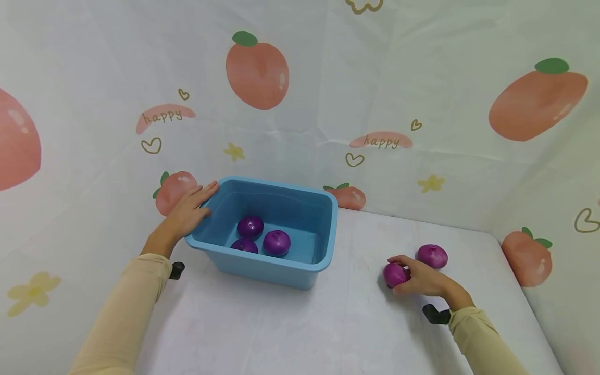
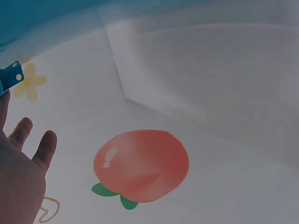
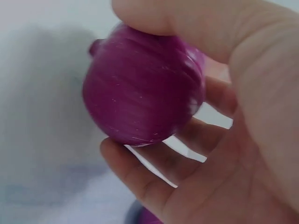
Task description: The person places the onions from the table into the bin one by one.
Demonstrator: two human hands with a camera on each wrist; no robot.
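Note:
My right hand (image 1: 424, 278) grips a purple onion (image 1: 395, 274) between thumb and curled fingers, low over the white table. In the right wrist view the same onion (image 3: 145, 88) shows its smooth skin and a stubby stem end. Just behind that hand lies a second purple onion (image 1: 433, 256). My left hand (image 1: 186, 212) rests on the left rim of a blue plastic bin (image 1: 276, 266). Its fingers (image 2: 46, 147) look fairly straight along the outside of the bin in the left wrist view. Inside the bin are three purple onions (image 1: 277, 243), one partly hidden by the front wall.
The bin stands on the left part of a white-covered table (image 1: 347, 333), near the back. A white cloth backdrop (image 1: 309, 78) printed with fruit and flowers rises behind and along the right side.

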